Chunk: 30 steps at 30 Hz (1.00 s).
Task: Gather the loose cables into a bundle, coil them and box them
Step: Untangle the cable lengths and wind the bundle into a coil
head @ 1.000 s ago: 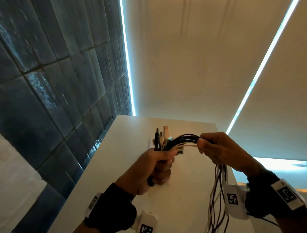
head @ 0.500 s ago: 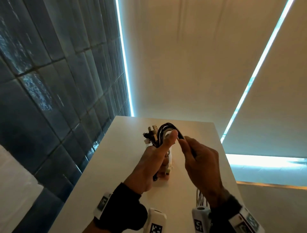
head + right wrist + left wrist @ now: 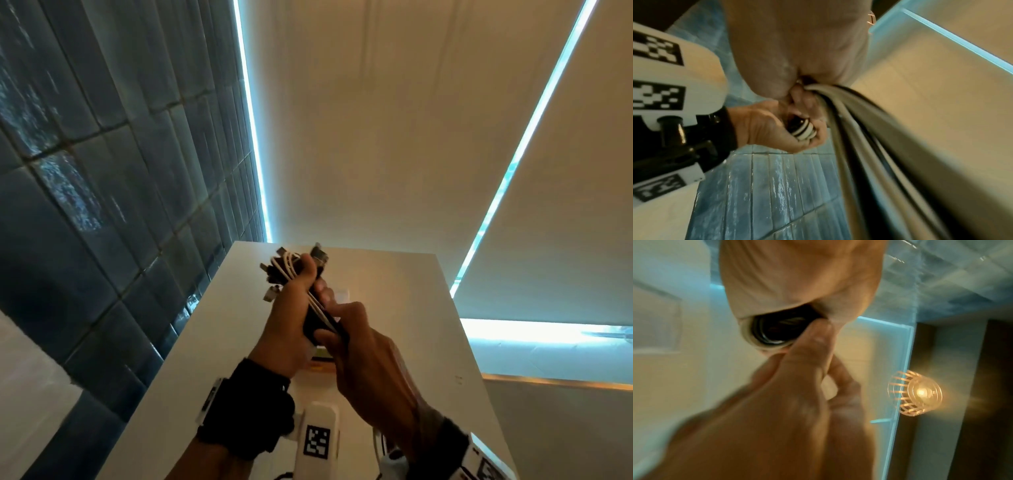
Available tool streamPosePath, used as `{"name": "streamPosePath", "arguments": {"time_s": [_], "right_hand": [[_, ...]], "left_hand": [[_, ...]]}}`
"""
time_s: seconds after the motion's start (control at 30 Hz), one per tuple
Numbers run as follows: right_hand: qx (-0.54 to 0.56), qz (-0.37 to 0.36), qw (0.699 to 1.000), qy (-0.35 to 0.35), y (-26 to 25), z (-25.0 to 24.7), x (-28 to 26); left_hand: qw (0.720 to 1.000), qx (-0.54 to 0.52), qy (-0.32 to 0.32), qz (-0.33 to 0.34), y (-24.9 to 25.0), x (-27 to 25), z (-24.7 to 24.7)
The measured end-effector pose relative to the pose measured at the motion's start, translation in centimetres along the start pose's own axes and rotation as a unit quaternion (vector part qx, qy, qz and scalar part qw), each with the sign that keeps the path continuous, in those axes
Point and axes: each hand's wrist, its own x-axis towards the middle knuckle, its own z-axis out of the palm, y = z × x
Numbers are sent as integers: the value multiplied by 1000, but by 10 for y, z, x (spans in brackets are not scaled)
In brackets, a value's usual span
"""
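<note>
To the far left a tiled wall [image 3: 102, 192] is seen, with the white table [image 3: 411, 308] below the hands.

The left hand [image 3: 291, 329] is held above the table and is clenched round the cables [image 3: 291, 270]. Its fingers [image 3: 818, 129] are curled about the coiled turns, which show as black and white bands inside the fist in the right wrist view. Plug ends are seen sticking out above the thumb in the head view.

The right hand [image 3: 370, 359] is placed just beside the left, touching it. Its fingers [image 3: 813, 344] are closed in a pinch on the same cables at the lower edge of the coil. From this grasp the free lengths are seen running away past the wrist in the right wrist view; how much slack is left cannot be told, since the ends pass out of frame.

Progress is judged as follows. The gathering is taken as done: no loose cable is seen lying apart on the table. The coiling is judged to be under way, with several turns already formed in the left hand and the trailing lengths yet to be wound in. The boxing is not yet begun; no box can be plainly identified, though a pale object [image 3: 322, 363] lies partly hidden under the hands.
</note>
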Motion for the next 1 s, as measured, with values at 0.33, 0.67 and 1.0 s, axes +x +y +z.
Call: {"name": "streamPosePath", "arguments": {"time_s": [0.33,0.67,1.0], "right_hand": [[176,173,954,-172,77,-17,-39],[386,187,892,-146,6,-7,21],[477,221,808,-265,25,5,0]], "left_hand": [[993,-48,-17,108,28,11,-18],[994,-48,-38,95,10,10,0],[999,-3,-51,-7,46,11,-29]]}}
